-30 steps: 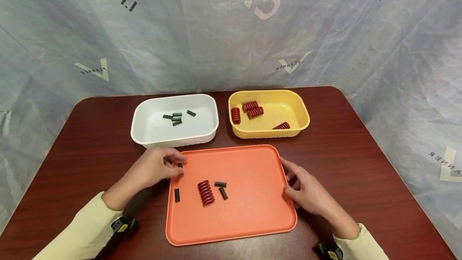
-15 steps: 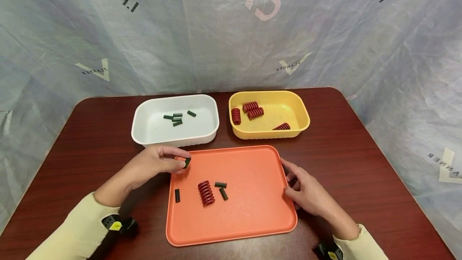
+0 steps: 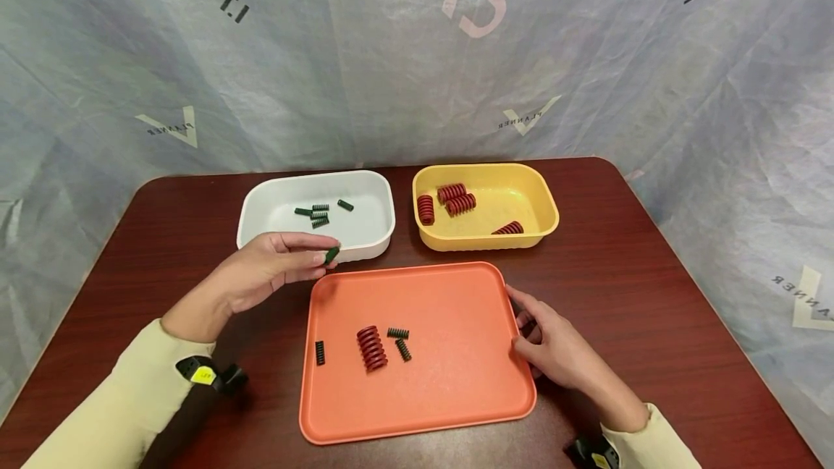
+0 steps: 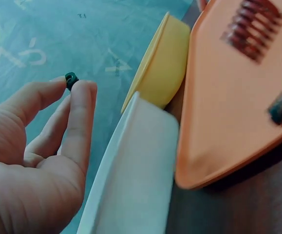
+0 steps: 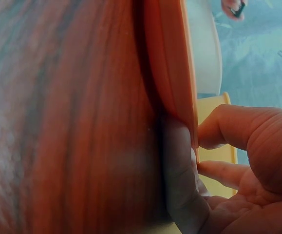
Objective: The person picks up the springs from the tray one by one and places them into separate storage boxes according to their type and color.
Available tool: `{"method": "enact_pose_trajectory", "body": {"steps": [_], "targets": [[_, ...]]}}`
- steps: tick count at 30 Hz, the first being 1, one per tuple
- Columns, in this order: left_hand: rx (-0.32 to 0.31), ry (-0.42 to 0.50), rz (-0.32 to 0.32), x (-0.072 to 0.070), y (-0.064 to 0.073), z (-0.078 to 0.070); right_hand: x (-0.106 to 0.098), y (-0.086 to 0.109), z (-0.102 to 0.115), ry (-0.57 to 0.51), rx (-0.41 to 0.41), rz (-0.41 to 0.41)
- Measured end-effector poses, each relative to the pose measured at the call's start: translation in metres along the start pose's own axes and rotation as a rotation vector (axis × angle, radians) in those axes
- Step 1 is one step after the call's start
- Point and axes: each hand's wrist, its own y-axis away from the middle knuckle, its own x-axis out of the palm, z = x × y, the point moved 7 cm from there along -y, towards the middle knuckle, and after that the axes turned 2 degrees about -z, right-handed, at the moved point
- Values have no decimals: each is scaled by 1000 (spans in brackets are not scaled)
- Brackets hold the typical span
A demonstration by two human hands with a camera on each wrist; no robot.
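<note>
Between thumb and fingertips, my left hand (image 3: 260, 270) pinches a small dark green spring (image 3: 331, 255), held up by the near rim of the white bin (image 3: 371, 249). In the left wrist view only the end of that spring (image 4: 71, 80) shows. My right hand (image 3: 557, 349) grips the right edge of the orange tray (image 3: 456, 382); the right wrist view has fingers on both sides of the tray's rim (image 5: 179, 73). On the tray lie a large red spring (image 3: 372, 348), two small green springs side by side (image 3: 398, 333) and another green spring (image 3: 320, 352) near the left edge.
Several green springs (image 3: 319, 215) lie in the white bin, at the table's back left. To its right stands a yellow bin (image 3: 485, 242) holding several red springs (image 3: 461, 204). A grey printed sheet (image 3: 417, 56) hangs behind the dark red-brown table (image 3: 625, 259).
The left hand has lifted the green spring off the tray's upper left corner and carried it back to the white bin's near rim. My right hand and the tray stay put.
</note>
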Motion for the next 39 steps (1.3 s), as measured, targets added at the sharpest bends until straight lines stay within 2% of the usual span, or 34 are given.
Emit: {"method": "enact_pose_trajectory", "body": {"steps": [6,13,16,21,29,39], "targets": [[19,82,-23,-16,-15,-16,0,0,0,2,5,-2],[-59,93,-89,-39,-32,-31,0,1,-1,-9,1,9],[-75,81,-107,-48,-38,-36,0,1,-1,-7,0,11],[-94,43,-119,-59,-49,-38,0,0,1,2,2,12],[-216,-62,-129,-76,-67,-30,0,0,1,-2,1,16],[-297,-269,-205,-90,-86,-18,0,0,0,9,-3,9]]}}
